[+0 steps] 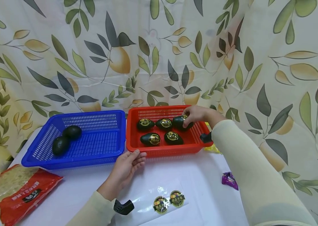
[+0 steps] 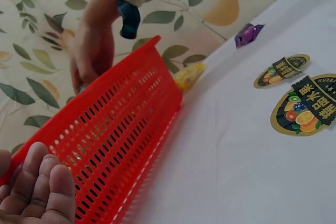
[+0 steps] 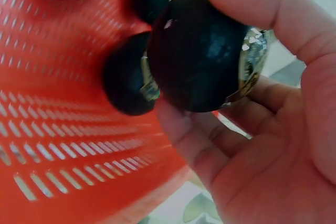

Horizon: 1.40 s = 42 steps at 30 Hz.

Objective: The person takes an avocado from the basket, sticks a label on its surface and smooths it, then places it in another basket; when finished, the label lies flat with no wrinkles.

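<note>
My right hand (image 1: 195, 115) grips a dark green avocado (image 3: 197, 51) with a gold-and-black label, at the right end of the red basket (image 1: 164, 151). Thumb and fingers wrap its sides in the right wrist view. Several other labelled avocados (image 1: 151, 139) lie in the basket. At its front left corner my left hand (image 1: 126, 166) holds the rim, with the thumb at the edge and the fingers outside the wall (image 2: 121, 135). To the left, the blue basket (image 1: 97, 138) contains two avocados (image 1: 60, 145) on which no label shows.
A clear sheet with two fruit stickers (image 1: 160, 204) lies on the white table (image 1: 209, 185) in front. A red-ended bag (image 1: 26, 191) sits at left. A purple wrapped packet (image 1: 229, 180) and a yellow packet (image 1: 213, 149) are at right. Patterned cloth hangs behind.
</note>
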Available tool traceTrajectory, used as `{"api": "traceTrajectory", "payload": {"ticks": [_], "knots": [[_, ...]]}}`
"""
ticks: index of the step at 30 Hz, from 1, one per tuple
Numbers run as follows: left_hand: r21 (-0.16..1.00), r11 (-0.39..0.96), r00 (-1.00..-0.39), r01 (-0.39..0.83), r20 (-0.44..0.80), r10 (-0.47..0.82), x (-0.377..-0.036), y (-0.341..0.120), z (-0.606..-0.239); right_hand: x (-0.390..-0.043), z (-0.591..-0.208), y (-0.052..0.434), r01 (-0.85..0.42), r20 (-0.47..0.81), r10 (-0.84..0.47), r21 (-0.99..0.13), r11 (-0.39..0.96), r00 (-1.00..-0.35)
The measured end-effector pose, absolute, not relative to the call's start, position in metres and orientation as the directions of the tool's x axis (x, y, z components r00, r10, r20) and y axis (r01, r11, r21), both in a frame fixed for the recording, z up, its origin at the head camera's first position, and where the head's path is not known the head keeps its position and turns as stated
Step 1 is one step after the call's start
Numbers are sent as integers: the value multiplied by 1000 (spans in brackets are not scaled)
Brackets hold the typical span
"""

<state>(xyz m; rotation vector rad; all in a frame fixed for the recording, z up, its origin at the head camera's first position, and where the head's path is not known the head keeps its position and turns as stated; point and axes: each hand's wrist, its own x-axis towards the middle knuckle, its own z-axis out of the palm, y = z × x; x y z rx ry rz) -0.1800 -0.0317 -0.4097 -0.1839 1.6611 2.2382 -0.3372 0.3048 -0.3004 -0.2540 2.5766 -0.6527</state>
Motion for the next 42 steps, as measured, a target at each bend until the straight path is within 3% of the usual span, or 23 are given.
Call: {"api": "traceTrajectory", "payload": {"ticks": [18,22,24,28,31,37,42], "knots": [[913,-236,-937,-333,-291,193,-181,-48,-409,-362,-328,269,-136,-692,-187,-128,982,-698],[917,-218,-936,-335,-298,187,-183,-53,-410,-366,-322,256,-138,-704,-141,-62,988,-696],[914,-205,-931,-349,-313,187,-182,-58,-411,-367,-318,245,-197,-681,-177,-49,979,-711],[901,-207,-922,-381,-356,149,-175,-80,-414,-367,-300,206,-376,-526,-357,-74,924,-772],[894,-242,-926,-377,-368,81,-169,-98,-414,-368,-284,165,-448,-385,-481,-179,876,-788],[897,-293,-938,-331,-347,-5,-168,-113,-412,-366,-273,65,-576,-189,-674,-389,719,-714],[892,-339,-946,-298,-322,-16,-169,-109,-411,-370,-286,-19,-653,-84,-755,-446,612,-650]]}}
